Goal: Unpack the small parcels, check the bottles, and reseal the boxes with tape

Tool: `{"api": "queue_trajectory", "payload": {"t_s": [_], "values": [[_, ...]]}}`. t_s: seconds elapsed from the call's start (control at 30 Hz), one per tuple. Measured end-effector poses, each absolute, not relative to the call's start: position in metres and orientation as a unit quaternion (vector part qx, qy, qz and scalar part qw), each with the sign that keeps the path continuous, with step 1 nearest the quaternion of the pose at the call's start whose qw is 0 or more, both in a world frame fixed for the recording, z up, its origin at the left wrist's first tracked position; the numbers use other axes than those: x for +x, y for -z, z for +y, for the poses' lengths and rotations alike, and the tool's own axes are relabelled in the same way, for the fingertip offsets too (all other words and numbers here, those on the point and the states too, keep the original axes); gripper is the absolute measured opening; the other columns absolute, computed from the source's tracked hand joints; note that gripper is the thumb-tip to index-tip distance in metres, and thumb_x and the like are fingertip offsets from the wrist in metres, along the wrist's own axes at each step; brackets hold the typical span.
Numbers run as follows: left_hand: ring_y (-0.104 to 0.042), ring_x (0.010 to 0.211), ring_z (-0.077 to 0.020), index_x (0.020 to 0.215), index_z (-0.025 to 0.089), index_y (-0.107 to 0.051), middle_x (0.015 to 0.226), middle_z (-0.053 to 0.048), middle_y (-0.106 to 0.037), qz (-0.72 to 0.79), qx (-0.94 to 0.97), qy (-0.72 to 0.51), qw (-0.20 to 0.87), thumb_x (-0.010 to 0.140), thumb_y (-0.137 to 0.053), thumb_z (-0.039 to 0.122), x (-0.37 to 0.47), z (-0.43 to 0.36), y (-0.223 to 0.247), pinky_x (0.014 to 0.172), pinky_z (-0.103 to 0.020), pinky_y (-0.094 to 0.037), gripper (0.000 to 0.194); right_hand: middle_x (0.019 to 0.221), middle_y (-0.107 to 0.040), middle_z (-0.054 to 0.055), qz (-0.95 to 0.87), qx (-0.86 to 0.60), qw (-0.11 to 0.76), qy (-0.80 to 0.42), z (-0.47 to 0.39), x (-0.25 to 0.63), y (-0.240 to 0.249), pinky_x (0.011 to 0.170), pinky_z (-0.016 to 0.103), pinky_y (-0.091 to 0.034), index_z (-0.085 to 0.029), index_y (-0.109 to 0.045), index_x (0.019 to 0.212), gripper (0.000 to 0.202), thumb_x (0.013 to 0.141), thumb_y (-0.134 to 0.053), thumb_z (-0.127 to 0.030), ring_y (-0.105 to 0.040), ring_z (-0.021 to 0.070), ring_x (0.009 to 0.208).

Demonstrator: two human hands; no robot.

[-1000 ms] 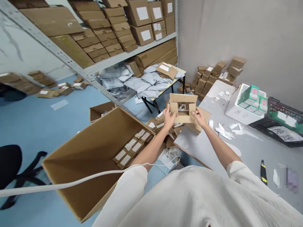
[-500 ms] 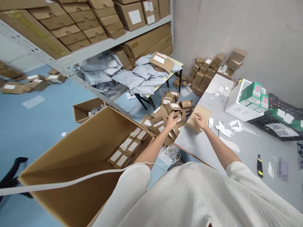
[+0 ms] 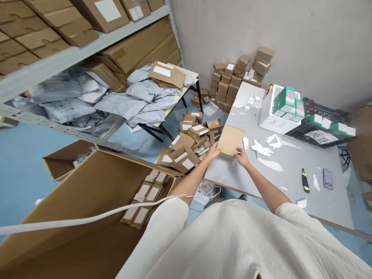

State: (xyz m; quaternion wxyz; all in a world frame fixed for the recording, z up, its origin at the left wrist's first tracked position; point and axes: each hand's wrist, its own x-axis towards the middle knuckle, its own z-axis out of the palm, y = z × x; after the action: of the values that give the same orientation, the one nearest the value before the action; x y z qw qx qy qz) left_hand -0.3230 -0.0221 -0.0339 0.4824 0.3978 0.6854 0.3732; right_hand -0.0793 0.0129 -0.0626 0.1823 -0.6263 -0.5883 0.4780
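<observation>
Your left hand [image 3: 214, 151] grasps the near left corner of a cardboard box [image 3: 231, 138], which lies just beyond both hands on the grey table [image 3: 229, 170]. Your right hand [image 3: 242, 157] curls at its near right corner; whether it grips is unclear. Both arms reach forward, converging.

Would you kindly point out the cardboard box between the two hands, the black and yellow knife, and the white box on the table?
Cardboard box [image 3: 231, 139]: head view, on its flat top.
Knife [image 3: 305, 181]: head view, on its handle.
White box [image 3: 267, 114]: head view, on its front wall.
</observation>
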Motion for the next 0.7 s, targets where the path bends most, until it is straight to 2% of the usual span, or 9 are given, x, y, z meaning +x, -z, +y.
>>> {"api": "queue_trajectory", "payload": {"t_s": [0.1,0.2,0.43,0.7], "values": [[-0.071,0.13,-0.0308,0.145,0.015,-0.066,0.142,-0.015,-0.074,0.662,0.396,-0.37,0.518,0.076,-0.069,0.017,-0.312,-0.023,0.031,0.119,-0.048,-0.052,0.069,0.139,-0.069,0.012,-0.551,-0.628,0.194,-0.515,0.001,-0.076,0.059,0.106,0.05,-0.058,-0.025,-0.062,0.129,0.056,0.076,-0.067,-0.042,-0.071,0.0286,0.116],[-0.07,0.132,-0.0303,0.147,0.016,-0.065,0.145,-0.015,-0.073,0.66,0.401,-0.364,0.521,0.075,-0.069,0.016,-0.298,-0.022,0.027,0.119,-0.046,-0.052,0.072,0.138,-0.07,0.012,-0.535,-0.636,0.21,-0.515,0.0,-0.066,0.05,0.107,0.051,-0.058,-0.027,-0.061,0.125,0.055,0.074,-0.068,-0.045,-0.071,0.0298,0.117],[-0.072,0.127,-0.0307,0.151,0.02,-0.059,0.138,-0.015,-0.075,0.689,0.424,-0.293,0.51,0.079,-0.074,0.026,-0.245,-0.022,0.023,0.113,-0.044,-0.054,0.074,0.132,-0.073,0.011,-0.526,-0.65,0.224,-0.5,0.001,-0.011,0.031,0.111,0.052,-0.055,-0.027,-0.062,0.118,0.052,0.07,-0.069,-0.048,-0.07,0.0307,0.117],[-0.068,0.13,-0.0375,0.126,0.022,-0.056,0.134,-0.02,-0.069,0.743,0.411,-0.224,0.478,0.079,-0.08,0.029,-0.162,-0.043,0.019,0.11,-0.047,-0.053,0.054,0.124,-0.074,0.007,-0.54,-0.646,0.211,-0.496,-0.014,0.076,0.026,0.106,0.05,-0.056,-0.028,-0.064,0.114,0.048,0.069,-0.068,-0.047,-0.069,0.0303,0.113]]}}
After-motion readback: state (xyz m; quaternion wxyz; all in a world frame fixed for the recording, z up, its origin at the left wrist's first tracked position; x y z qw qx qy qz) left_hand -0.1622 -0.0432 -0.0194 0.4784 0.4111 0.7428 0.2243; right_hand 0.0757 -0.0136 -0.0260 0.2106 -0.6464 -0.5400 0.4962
